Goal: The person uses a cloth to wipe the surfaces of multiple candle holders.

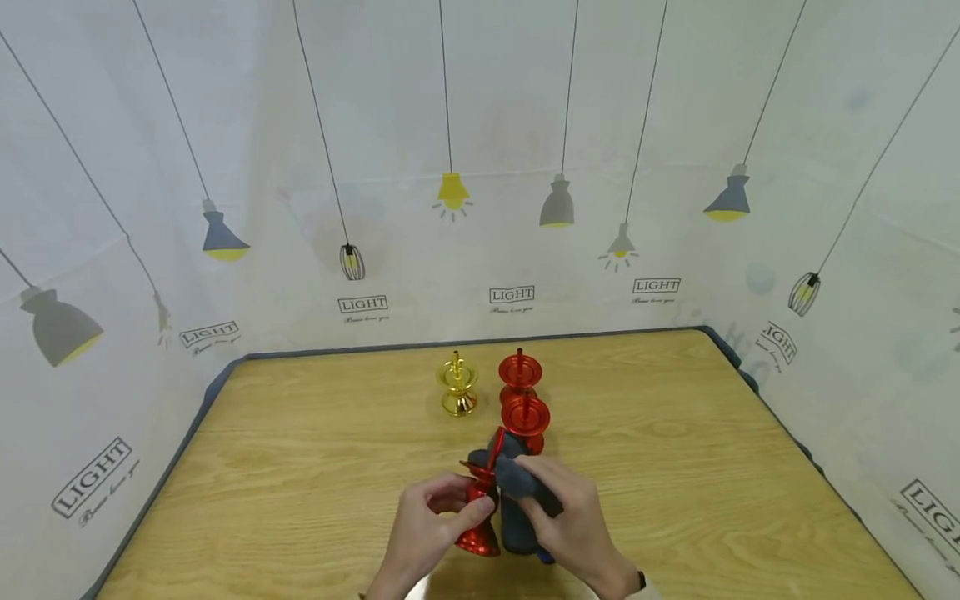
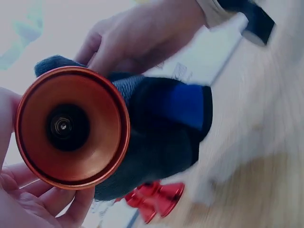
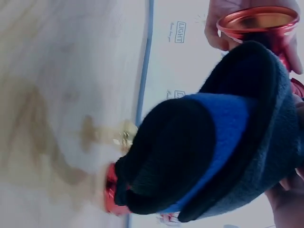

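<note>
My left hand (image 1: 420,527) grips a red metallic candlestick (image 1: 477,540) by its narrow middle, tilted, with its dish and spike up. In the left wrist view, the hollow round base of this candlestick (image 2: 102,154) faces the camera. My right hand (image 1: 576,527) pinches a dark grey cloth (image 1: 517,529) with a blue patch and wraps part of it against the upper spike and dish. Folds of the cloth (image 3: 280,128) hang down and fill much of the right wrist view, hiding most of the right fingers.
Beyond the hands stand a gold candlestick (image 1: 458,400) and two red ones, a farther candlestick (image 1: 519,371) and a nearer candlestick (image 1: 525,414) close behind the cloth. The wooden table (image 1: 315,467) is bordered by a pale curtain (image 1: 420,250) printed with lamps.
</note>
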A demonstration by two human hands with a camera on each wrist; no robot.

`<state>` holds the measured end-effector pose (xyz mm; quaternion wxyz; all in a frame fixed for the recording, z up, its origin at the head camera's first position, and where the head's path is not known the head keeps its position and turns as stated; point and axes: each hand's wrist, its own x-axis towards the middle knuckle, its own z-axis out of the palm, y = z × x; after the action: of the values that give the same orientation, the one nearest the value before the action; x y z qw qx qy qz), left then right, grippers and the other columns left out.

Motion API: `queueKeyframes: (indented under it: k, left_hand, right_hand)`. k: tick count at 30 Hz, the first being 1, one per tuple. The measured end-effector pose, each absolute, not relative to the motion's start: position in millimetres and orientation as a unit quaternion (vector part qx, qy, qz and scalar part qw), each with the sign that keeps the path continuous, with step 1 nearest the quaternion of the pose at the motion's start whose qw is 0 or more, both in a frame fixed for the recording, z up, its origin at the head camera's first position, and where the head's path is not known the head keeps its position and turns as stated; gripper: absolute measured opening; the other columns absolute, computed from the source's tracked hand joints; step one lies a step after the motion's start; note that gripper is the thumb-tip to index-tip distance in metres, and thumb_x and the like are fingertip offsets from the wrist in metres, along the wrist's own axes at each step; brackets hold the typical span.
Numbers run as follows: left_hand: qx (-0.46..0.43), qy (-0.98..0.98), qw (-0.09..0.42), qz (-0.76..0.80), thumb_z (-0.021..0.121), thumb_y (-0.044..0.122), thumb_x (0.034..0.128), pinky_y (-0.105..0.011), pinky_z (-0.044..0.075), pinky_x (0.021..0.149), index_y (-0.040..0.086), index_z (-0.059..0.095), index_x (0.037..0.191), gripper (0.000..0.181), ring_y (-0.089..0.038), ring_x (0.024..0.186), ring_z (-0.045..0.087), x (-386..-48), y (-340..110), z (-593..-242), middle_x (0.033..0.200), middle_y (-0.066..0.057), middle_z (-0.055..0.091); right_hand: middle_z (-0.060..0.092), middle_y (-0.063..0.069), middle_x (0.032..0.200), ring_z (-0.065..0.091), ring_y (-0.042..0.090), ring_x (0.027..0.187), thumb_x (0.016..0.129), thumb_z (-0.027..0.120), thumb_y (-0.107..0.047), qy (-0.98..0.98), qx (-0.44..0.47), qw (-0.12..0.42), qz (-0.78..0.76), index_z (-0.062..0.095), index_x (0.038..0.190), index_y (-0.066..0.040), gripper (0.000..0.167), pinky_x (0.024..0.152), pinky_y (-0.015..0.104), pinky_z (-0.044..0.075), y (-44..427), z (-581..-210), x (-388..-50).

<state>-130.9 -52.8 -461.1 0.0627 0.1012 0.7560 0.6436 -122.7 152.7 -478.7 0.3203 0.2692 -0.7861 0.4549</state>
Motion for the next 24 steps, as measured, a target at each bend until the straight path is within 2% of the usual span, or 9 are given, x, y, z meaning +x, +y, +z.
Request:
queueKeyframes:
  k: [4, 8, 10, 12, 15, 17, 19, 22, 24]
  left_hand:
    - [0.115, 0.664, 0.166, 0.72, 0.07, 0.021, 0.0962, -0.024, 0.057, 0.078, -0.004, 0.072, 0.11, 0.028, -0.009, 0.084, 0.07, -137, -56, -463, 0.09, 0.0, 0.076]
    - [0.154, 0.555, 0.268, 0.772, 0.054, 0.02, 0.1042, -0.027, 0.058, 0.085, 0.003, 0.071, 0.112, 0.025, -0.009, 0.088, 0.072, -143, -59, -468, 0.093, 0.004, 0.077]
    - [0.164, 0.531, 0.299, 0.776, 0.05, 0.022, 0.1063, -0.028, 0.057, 0.089, 0.006, 0.072, 0.114, 0.028, -0.009, 0.09, 0.073, -145, -60, -470, 0.095, 0.003, 0.078]
    - [0.159, 0.53, 0.316, 0.771, 0.048, 0.024, 0.1073, -0.029, 0.056, 0.093, 0.002, 0.07, 0.121, 0.034, -0.009, 0.093, 0.073, -146, -59, -471, 0.098, 0.004, 0.078]
    - [0.141, 0.585, 0.29, 0.744, 0.053, 0.027, 0.1063, -0.026, 0.055, 0.09, -0.007, 0.064, 0.128, 0.042, -0.007, 0.095, 0.071, -145, -58, -472, 0.101, 0.004, 0.077]
    - [0.133, 0.64, 0.249, 0.715, 0.059, 0.027, 0.1039, -0.024, 0.056, 0.086, -0.009, 0.062, 0.128, 0.044, -0.007, 0.095, 0.07, -143, -57, -470, 0.105, 0.0, 0.076]
    - [0.135, 0.702, 0.195, 0.672, 0.065, 0.029, 0.1, -0.023, 0.056, 0.08, -0.006, 0.067, 0.122, 0.042, -0.009, 0.092, 0.07, -140, -54, -468, 0.105, -0.005, 0.076]
    - [0.141, 0.772, 0.118, 0.609, 0.074, 0.035, 0.0936, -0.023, 0.057, 0.076, 0.004, 0.074, 0.111, 0.036, -0.011, 0.086, 0.071, -137, -48, -466, 0.099, -0.008, 0.076]
    - [0.137, 0.799, 0.084, 0.58, 0.078, 0.038, 0.0895, -0.024, 0.056, 0.073, 0.009, 0.076, 0.104, 0.033, -0.01, 0.081, 0.07, -135, -45, -466, 0.092, -0.004, 0.076]
  right_hand:
    - [0.075, 0.012, 0.112, 0.071, 0.015, 0.107, 0.081, 0.078, 0.009, -0.76, 0.246, 0.284, 0.531, 0.071, 0.12, -0.006, 0.042, 0.095, 0.02, 0.054, 153, -484, -124]
    - [0.074, 0.015, 0.114, 0.07, 0.009, 0.109, 0.084, 0.076, 0.009, -0.734, 0.227, 0.262, 0.584, 0.071, 0.12, -0.005, 0.039, 0.092, 0.022, 0.056, 152, -485, -124]
    - [0.074, 0.017, 0.113, 0.07, 0.01, 0.108, 0.084, 0.076, 0.009, -0.731, 0.222, 0.268, 0.586, 0.071, 0.12, -0.003, 0.038, 0.091, 0.022, 0.056, 152, -486, -124]
    - [0.075, 0.016, 0.112, 0.071, 0.01, 0.107, 0.083, 0.077, 0.009, -0.739, 0.216, 0.277, 0.575, 0.072, 0.119, -0.003, 0.038, 0.091, 0.02, 0.055, 152, -487, -124]
    - [0.076, 0.013, 0.11, 0.072, 0.012, 0.103, 0.081, 0.079, 0.009, -0.761, 0.215, 0.305, 0.53, 0.073, 0.117, -0.005, 0.04, 0.092, 0.017, 0.054, 155, -487, -124]
    - [0.076, 0.011, 0.108, 0.073, 0.015, 0.1, 0.078, 0.08, 0.01, -0.773, 0.224, 0.324, 0.497, 0.073, 0.116, -0.006, 0.042, 0.092, 0.015, 0.053, 157, -486, -124]
    - [0.075, 0.01, 0.106, 0.074, 0.02, 0.095, 0.078, 0.079, 0.01, -0.781, 0.243, 0.348, 0.458, 0.073, 0.116, -0.006, 0.041, 0.091, 0.015, 0.053, 158, -484, -124]
    - [0.074, 0.009, 0.104, 0.073, 0.024, 0.091, 0.092, 0.074, -0.006, -0.789, 0.274, 0.373, 0.404, 0.073, 0.115, -0.006, 0.023, 0.09, 0.019, 0.055, 158, -481, -125]
    - [0.074, 0.008, 0.103, 0.073, 0.024, 0.09, 0.099, 0.066, -0.019, -0.793, 0.285, 0.384, 0.377, 0.073, 0.115, -0.007, 0.02, 0.089, 0.022, 0.056, 156, -479, -126]
